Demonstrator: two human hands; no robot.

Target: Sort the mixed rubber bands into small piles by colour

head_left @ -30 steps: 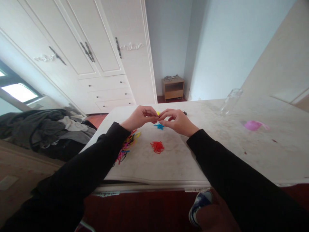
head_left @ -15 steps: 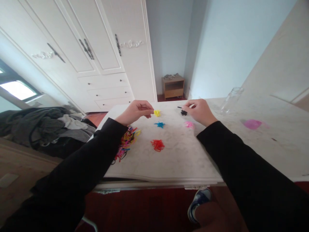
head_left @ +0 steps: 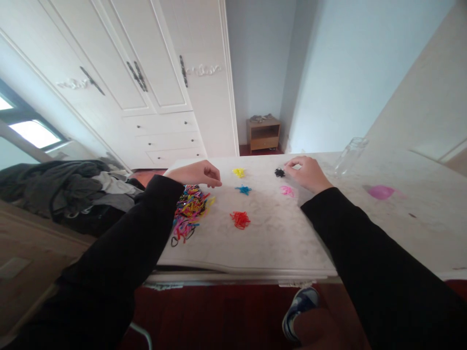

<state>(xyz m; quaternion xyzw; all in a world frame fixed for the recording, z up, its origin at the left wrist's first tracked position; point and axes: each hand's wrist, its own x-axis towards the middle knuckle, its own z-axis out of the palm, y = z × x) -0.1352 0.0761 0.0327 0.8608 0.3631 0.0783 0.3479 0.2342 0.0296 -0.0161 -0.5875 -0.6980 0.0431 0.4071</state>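
My left hand (head_left: 199, 174) hovers at the far end of a mixed heap of coloured rubber bands (head_left: 191, 206), its fingers loosely bent and thumb apart, nothing visible in it. My right hand (head_left: 306, 172) is pinched closed beside the small black rubber band pile (head_left: 279, 172); whether a band is still between the fingertips is hidden. Between the hands lie a yellow pile (head_left: 239, 172) and a blue pile (head_left: 243, 190). Closer to me is a red pile (head_left: 240, 220). Near my right wrist sits a pink pile (head_left: 287, 191).
A clear glass jar (head_left: 350, 156) stands at the back right of the white table (head_left: 270, 243). A pink translucent piece (head_left: 381, 192) lies farther right. Dark clothes (head_left: 69, 194) are heaped left of the table.
My left hand has left the yellow pile and moved left toward the mixed heap. The black band that stuck out from my right fingertips is no longer distinguishable; that hand stays by the black pile.
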